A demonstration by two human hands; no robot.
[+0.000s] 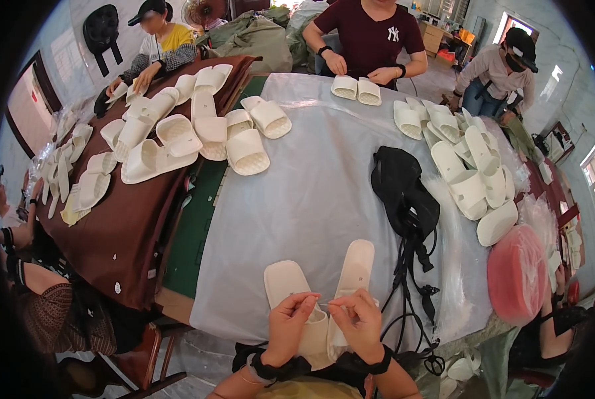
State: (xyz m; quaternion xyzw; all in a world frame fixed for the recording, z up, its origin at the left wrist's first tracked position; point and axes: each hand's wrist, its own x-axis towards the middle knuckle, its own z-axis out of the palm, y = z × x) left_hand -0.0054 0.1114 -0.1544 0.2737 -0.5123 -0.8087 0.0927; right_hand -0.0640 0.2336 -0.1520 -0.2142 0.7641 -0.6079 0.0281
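Observation:
A pair of cream slide slippers lies at the table's near edge in front of me, toes toward me: the left slipper (pixel 285 278) and the right slipper (pixel 355 269). Over the left one's strap is my left hand (pixel 289 327), its thumb and forefinger pinched together. My right hand (pixel 357 322) is pinched the same way above the right slipper. The fingertips face each other across a small gap between the two slippers. Something thin and pale seems to run between them, too fine to make out. Dark bands circle both wrists.
Translucent sheeting (pixel 297 193) covers the table. Right of my hands lie a black bag (pixel 404 189) with trailing cords and a pink roll (pixel 515 276) in plastic. Piles of slippers (pixel 467 163) stand right and on the brown cloth (pixel 138 233) left. Several people work around the tables.

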